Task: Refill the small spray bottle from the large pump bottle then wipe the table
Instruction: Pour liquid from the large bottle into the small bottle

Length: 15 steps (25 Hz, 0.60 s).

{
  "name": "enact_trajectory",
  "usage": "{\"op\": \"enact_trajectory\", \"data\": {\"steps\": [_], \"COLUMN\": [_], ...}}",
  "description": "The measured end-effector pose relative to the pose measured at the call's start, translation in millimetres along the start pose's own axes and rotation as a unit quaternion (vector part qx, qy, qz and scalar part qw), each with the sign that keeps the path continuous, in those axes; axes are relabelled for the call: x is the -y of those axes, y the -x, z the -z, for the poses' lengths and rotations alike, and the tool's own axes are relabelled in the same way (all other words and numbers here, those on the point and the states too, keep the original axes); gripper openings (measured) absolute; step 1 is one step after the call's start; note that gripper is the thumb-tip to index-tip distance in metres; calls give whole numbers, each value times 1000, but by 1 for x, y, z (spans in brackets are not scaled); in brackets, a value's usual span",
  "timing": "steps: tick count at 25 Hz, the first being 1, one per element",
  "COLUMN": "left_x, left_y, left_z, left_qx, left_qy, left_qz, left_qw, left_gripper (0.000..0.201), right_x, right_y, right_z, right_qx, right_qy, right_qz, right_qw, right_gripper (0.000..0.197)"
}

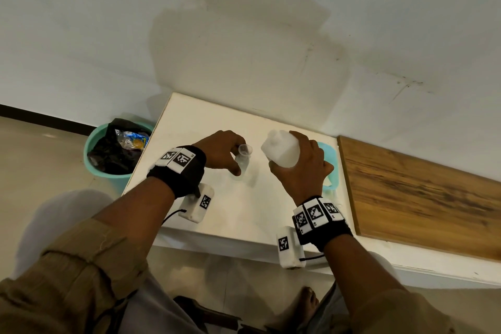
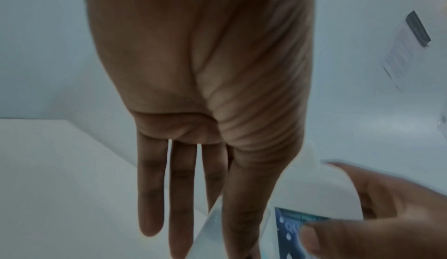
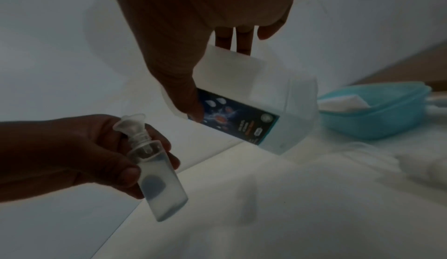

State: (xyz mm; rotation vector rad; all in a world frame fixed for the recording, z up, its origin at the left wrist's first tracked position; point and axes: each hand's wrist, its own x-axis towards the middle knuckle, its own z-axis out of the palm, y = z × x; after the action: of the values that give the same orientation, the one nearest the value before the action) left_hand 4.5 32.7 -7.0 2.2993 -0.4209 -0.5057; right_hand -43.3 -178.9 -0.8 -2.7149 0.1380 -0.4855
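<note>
Tub (image 1: 332, 168) behind right hand (image 1: 301, 168) — bin (image 1: 93, 171) left of table (image 1: 235, 211)

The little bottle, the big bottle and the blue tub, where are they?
little bottle (image 3: 164, 184), right wrist view, on its clear body.
big bottle (image 1: 282, 150), head view, on its white side.
blue tub (image 3: 377, 117), right wrist view, on its outer wall.

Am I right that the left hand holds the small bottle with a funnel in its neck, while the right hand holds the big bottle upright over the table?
Not quite: the large bottle is tipped over towards the small bottle, not upright, as the right wrist view shows. The rest holds: the left hand grips the small bottle, with a funnel in its neck, and the right hand holds the large one.
</note>
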Motion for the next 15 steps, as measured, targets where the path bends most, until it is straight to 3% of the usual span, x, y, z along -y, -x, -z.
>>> {"op": "enact_trajectory", "data": {"steps": [7, 15], "left_x": [4, 18], "left_y": [0, 2], "left_z": [14, 8], "left_qx": [-40, -50], "left_qy": [3, -15], "left_qz": [9, 51], "left_qw": [999, 997], "left_gripper": [40, 44], "right_x": [-40, -52], "right_y": [-1, 4], "right_z": [-12, -17], "right_qx": [37, 19], "right_qy": [-152, -226], "right_qz": [-156, -178], "right_qw": [975, 957], "right_gripper": [77, 83]}}
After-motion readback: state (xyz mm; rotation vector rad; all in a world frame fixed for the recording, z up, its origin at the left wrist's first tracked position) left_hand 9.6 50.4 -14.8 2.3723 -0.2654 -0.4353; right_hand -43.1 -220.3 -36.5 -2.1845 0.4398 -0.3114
